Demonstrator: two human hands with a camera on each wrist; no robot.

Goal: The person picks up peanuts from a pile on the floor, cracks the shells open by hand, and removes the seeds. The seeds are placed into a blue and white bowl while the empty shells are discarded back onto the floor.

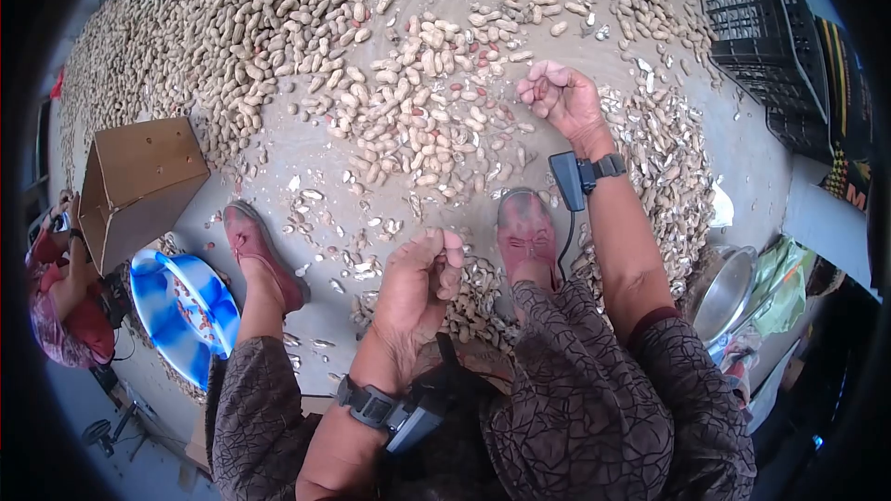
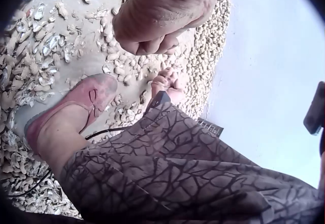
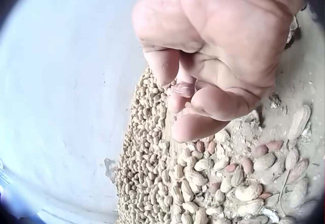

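My left hand (image 1: 418,283) is held above a small heap of peanut shells (image 1: 478,301) between the feet. Its fingers are curled in, and their inner side is hidden in the left wrist view, where the back of the hand shows. Farther forward, my right hand (image 1: 561,102) is palm up over the floor by the scattered peanuts (image 1: 432,65). Its curled fingers pinch a small pinkish peanut kernel (image 3: 183,88). Loose reddish kernels (image 3: 247,164) lie among whole peanuts below that hand.
A big peanut pile (image 1: 232,28) covers the far left floor. Shells (image 1: 664,148) are heaped at right, beside black crates (image 1: 766,37) and a metal basin (image 1: 729,292). At left are a cardboard box (image 1: 139,167), a blue-and-white basin (image 1: 153,315) with kernels, and another person (image 1: 70,301).
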